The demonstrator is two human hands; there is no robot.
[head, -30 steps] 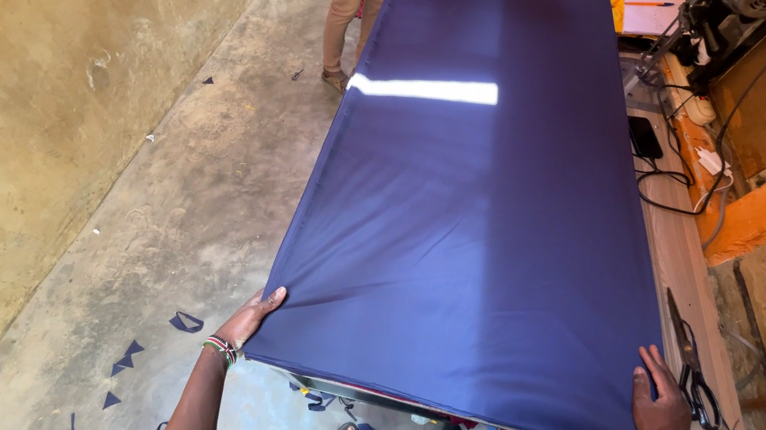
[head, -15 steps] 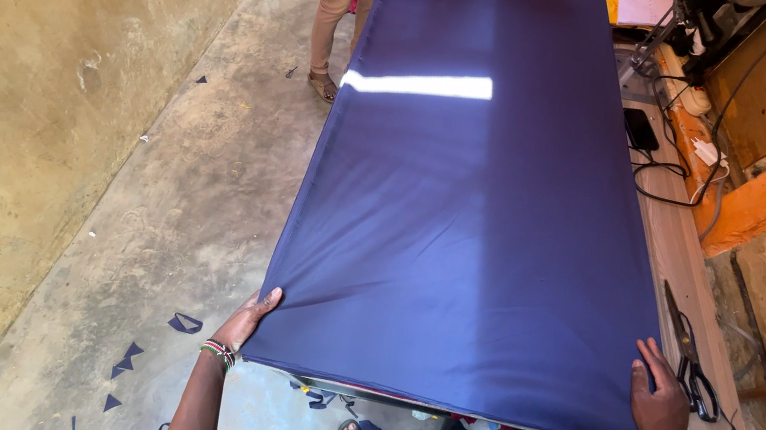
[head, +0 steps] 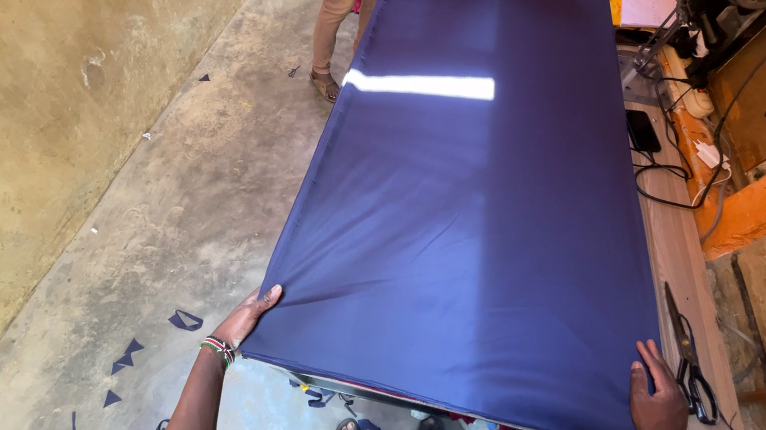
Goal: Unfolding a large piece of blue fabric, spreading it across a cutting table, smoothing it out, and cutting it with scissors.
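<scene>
— So, where is the long sheet of smooth navy-blue cloth (head: 470,227) being kept?

— It is being spread flat along the pale wooden worktable (head: 681,274), with its near edge being held at both corners.

— And how are the fingers being set?

— The left hand (head: 248,318) is being pressed against the left corner, fingers together and tucked at the hem. The right hand (head: 657,404) is being laid on the right corner, fingers lightly spread on top.

— What is being left beside the edges?

— Black-handled scissors (head: 691,362) are being left just beside the right hand. Left of the cloth, bare concrete floor (head: 166,216) is being left open, scattered with small blue offcuts (head: 185,320), and another person's legs (head: 339,12) are being seen at the far left edge.
</scene>
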